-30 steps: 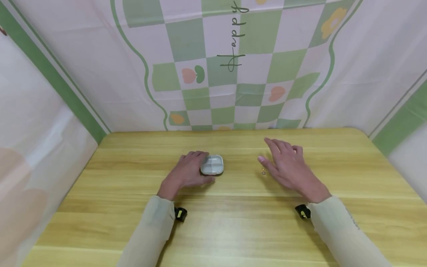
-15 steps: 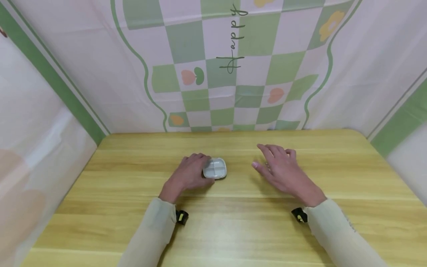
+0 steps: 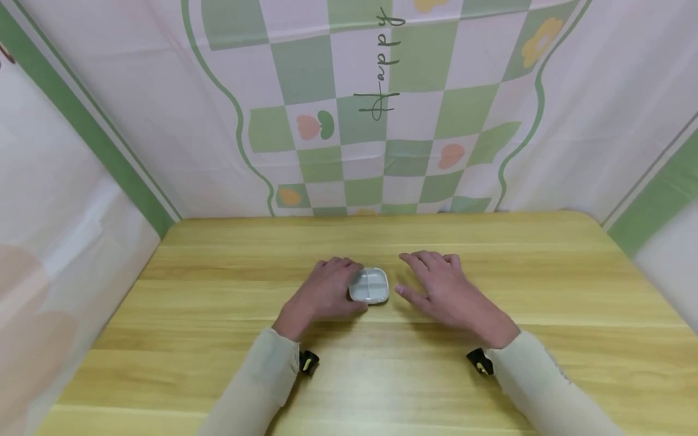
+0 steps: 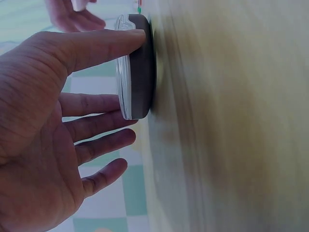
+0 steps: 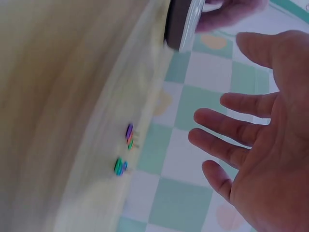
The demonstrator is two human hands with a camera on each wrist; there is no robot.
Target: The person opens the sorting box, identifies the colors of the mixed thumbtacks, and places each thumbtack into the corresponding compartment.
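One small rounded-square plastic box (image 3: pixel 369 285), clear-lidded and four-celled, sits mid-table (image 3: pixel 545 284); the left hand (image 3: pixel 326 294) pinches it, the right hand (image 3: pixel 443 292) spread flat beside it.

Light wooden table (image 3: pixel 218 339), green-checked floral cloth backdrop (image 3: pixel 382 121), pale side drapes (image 3: pixel 60 200)
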